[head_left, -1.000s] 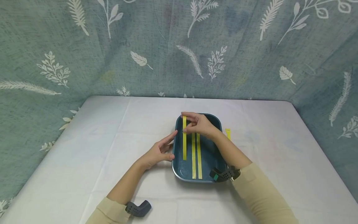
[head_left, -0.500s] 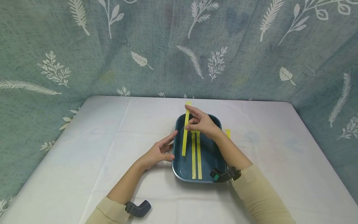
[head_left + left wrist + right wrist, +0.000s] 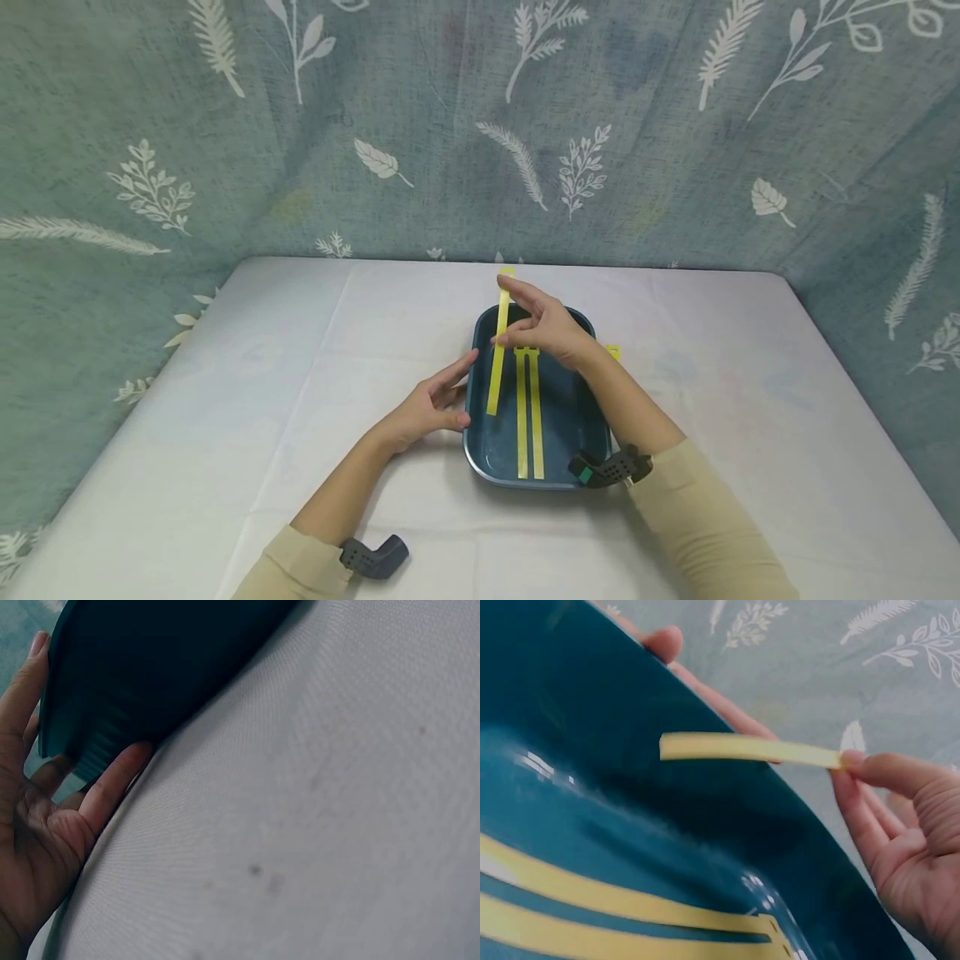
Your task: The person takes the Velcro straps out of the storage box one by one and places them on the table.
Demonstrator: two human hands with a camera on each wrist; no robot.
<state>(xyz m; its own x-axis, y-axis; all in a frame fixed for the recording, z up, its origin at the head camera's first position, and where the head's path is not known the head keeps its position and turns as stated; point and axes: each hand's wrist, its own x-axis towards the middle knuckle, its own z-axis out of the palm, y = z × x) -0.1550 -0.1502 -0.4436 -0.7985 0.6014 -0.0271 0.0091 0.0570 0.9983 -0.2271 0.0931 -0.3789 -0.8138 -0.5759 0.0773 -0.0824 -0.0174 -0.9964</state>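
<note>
My right hand pinches a yellow strip between thumb and fingers above the left part of a dark teal tray. Its far end shows beyond the fingertips, past the tray's back rim. Two more yellow strips lie side by side, lengthwise, on the tray floor; their wider ends have slots. My left hand touches the tray's left outer wall with extended fingers and thumb. In the left wrist view, the fingers lie against the tray's side. The right wrist view shows the held strip apart from the tray floor.
Another yellow strip lies just right of the tray, mostly hidden behind the right forearm. A white cloth covers the table. Behind it hangs a green-blue curtain with white leaf prints.
My right hand has lifted the held strip and moved it slightly away, tilting it; its far end now shows beyond the tray. The left hand stays against the wall.
</note>
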